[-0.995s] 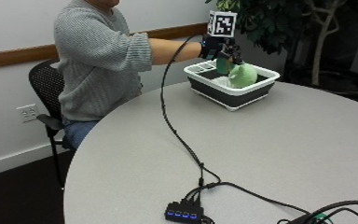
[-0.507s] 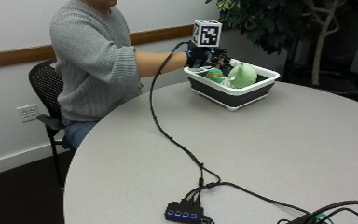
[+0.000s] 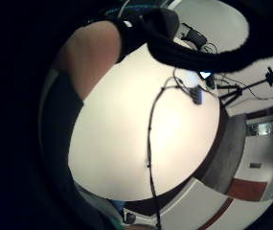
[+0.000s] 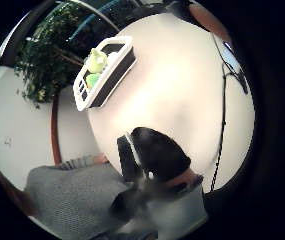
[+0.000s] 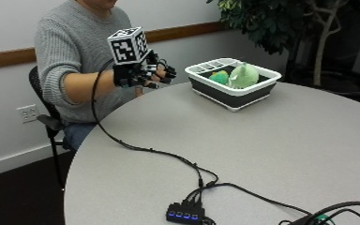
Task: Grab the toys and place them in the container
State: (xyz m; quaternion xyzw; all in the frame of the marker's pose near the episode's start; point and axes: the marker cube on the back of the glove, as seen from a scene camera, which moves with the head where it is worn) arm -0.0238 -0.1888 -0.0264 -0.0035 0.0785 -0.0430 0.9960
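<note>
Round grey table (image 5: pixel 242 154), green toys (image 5: pixel 243 75) in white-rimmed container (image 5: pixel 255 92), well apart from gloved right hand's (image 5: pixel 144 73) loosely curled, empty fingers (image 5: pixel 165 72)

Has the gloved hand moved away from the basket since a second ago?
Yes. The gloved right hand has pulled back from over the container, toward the person's chest.

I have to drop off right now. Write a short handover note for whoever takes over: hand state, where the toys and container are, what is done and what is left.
Gloved right hand: raised above the near table edge, apart from the container, fingers loosely curled, holding nothing.
Container: white-rimmed dark bin on the far side of the round table.
Toys: a pale green toy and a smaller green toy lie inside the bin.
Done: both visible toys are in the container.
Left: no toy shows on the table in any view; check the tabletop, otherwise the job looks finished.
</note>
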